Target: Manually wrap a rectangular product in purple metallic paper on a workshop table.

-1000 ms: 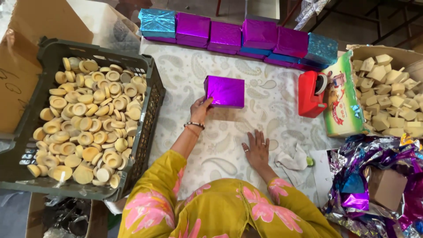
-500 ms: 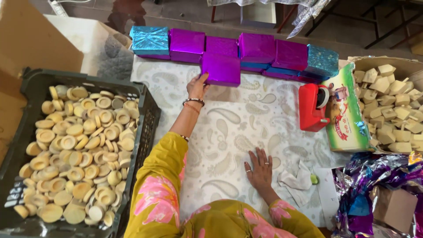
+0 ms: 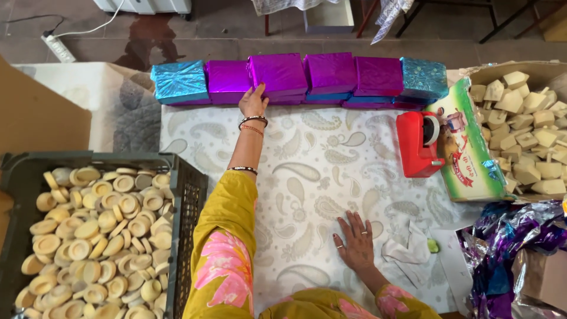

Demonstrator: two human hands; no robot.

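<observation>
My left hand [image 3: 253, 101] reaches to the far end of the patterned cloth [image 3: 307, 177] and grips the left front corner of a purple foil-wrapped box [image 3: 277, 74]. That box sits in a row of wrapped boxes, between another purple one [image 3: 227, 80] and more purple ones [image 3: 354, 74]. Blue foil boxes end the row at the left [image 3: 178, 81] and the right [image 3: 423, 77]. My right hand [image 3: 355, 241] lies flat on the cloth near me, fingers spread, holding nothing.
A black crate [image 3: 188, 201] full of round tan cakes stands at my left. On the right are a red tape dispenser [image 3: 417, 146], a cardboard box of tan blocks [image 3: 525, 136] and a heap of foil sheets [image 3: 514, 248]. A white rag [image 3: 406, 253] lies by my right hand.
My left hand carried the purple box from the middle of the cloth away from me and into the far row. My right hand stayed flat on the cloth.
</observation>
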